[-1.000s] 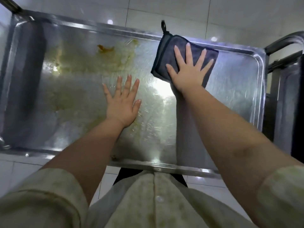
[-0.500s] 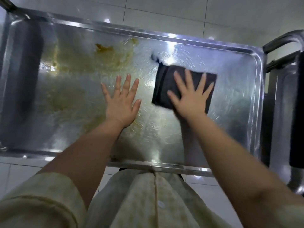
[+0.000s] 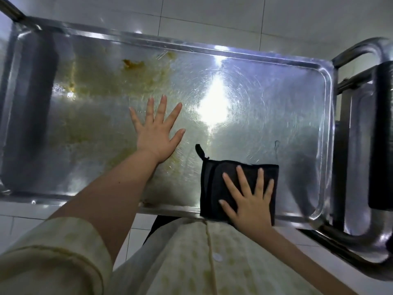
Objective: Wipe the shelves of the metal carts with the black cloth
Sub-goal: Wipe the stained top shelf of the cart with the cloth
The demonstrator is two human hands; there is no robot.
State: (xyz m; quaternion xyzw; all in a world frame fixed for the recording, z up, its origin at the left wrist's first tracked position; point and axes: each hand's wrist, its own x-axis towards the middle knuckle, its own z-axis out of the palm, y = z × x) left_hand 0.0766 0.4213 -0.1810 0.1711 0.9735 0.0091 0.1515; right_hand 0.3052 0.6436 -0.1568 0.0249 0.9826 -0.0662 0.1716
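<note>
The top shelf of the metal cart (image 3: 276, 116) fills the view, shiny on its right half and smeared with yellow-brown grime (image 3: 131, 81) on its left half. A folded black cloth (image 3: 214, 188) with a small hanging loop lies at the shelf's near edge, right of centre. My right hand (image 3: 251, 201) presses flat on the cloth with its fingers spread. Fingers straight, my left hand (image 3: 157, 128) rests flat on the bare metal near the middle of the shelf.
The cart's tubular handle (image 3: 361, 52) curves round the right end, with a black pad (image 3: 382, 133) beside it. White floor tiles (image 3: 212, 15) lie beyond the far rim. A dark reflection (image 3: 29, 107) covers the shelf's left end.
My right hand has dragged the black cloth from the far rim across the shelf to the near edge. My left hand has stayed in place.
</note>
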